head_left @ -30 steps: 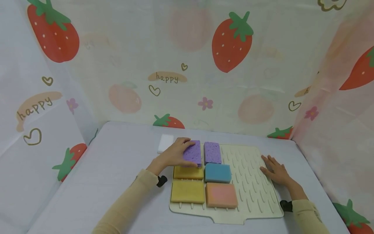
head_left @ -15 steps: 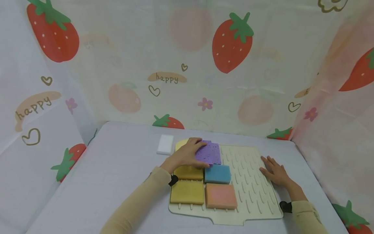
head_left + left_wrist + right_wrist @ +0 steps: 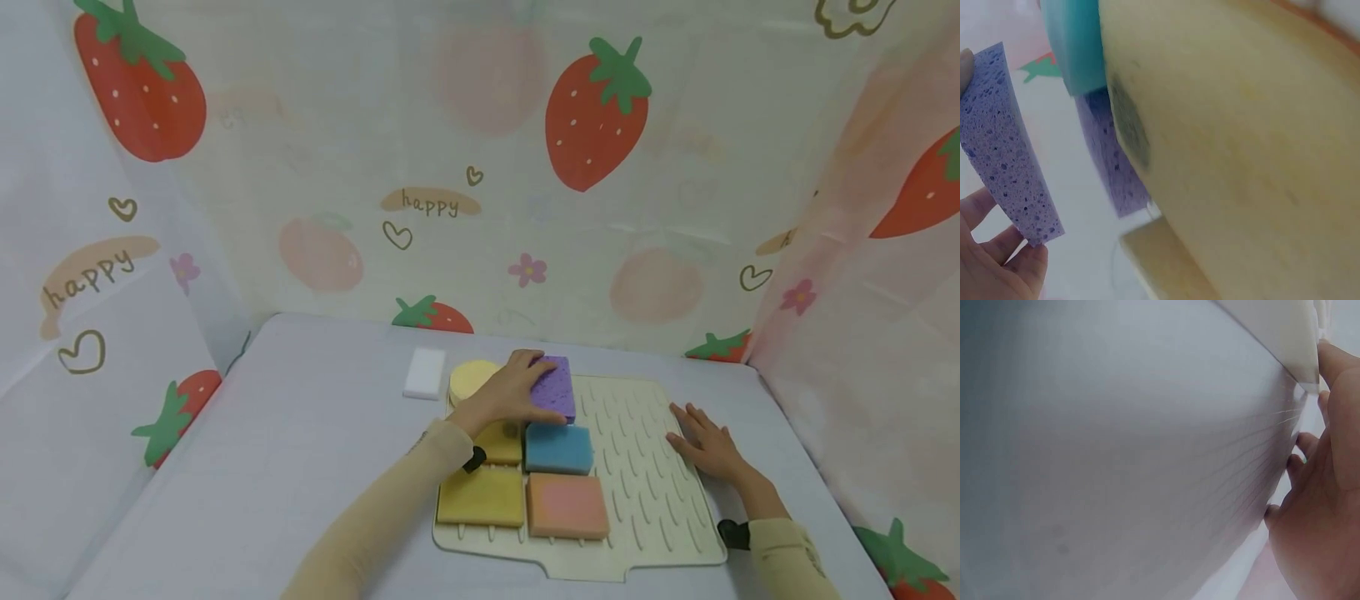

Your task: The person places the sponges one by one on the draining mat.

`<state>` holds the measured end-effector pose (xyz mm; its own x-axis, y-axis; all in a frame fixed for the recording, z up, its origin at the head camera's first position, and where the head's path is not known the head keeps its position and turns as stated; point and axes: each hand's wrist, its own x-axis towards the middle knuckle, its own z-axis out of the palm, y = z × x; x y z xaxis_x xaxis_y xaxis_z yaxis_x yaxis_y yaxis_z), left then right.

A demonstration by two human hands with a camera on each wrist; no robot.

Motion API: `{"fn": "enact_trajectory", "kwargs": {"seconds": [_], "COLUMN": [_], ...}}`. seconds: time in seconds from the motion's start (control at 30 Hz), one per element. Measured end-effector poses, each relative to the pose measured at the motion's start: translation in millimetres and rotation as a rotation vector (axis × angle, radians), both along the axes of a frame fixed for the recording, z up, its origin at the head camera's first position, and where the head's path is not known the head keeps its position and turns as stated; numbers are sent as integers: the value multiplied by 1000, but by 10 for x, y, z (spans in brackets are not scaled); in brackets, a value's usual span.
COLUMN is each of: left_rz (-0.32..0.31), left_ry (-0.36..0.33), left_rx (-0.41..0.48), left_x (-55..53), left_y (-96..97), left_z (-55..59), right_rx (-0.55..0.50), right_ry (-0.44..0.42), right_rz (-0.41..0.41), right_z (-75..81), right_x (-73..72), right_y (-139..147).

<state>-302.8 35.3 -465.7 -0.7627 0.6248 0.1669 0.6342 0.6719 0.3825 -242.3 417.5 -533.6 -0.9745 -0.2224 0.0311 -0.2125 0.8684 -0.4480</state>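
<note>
My left hand pinches a purple sponge between thumb and fingers over the back of the cream ribbed mat. In the left wrist view that sponge is raised apart from a second purple sponge, which the head view hides behind the held one. Just in front of them on the mat lies a blue sponge. At the mat's right edge my right hand rests with its fingers spread, fingertips at the rim.
Two yellow sponges, a front one and one partly under my left forearm, lie on the mat's left. Beside them is an orange-pink sponge. A round pale yellow sponge and a white block are at the back left.
My left hand has carried the purple sponge rightward, from the mat's back left to over the second purple sponge. The round pale yellow piece has come into view. My right hand stays put.
</note>
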Motion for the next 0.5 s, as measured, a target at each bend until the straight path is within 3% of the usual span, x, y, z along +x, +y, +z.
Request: {"fn": "enact_trajectory", "kwargs": {"seconds": [0.5], "left_rz": [-24], "left_ry": [30], "left_rx": [0], "left_x": [-112], "left_y": [422], "left_z": [-57], "right_rx": [1], "right_ry": [-11], "right_rz": [-5], "right_z": [-9], "right_x": [-5], "right_y": [13]}}
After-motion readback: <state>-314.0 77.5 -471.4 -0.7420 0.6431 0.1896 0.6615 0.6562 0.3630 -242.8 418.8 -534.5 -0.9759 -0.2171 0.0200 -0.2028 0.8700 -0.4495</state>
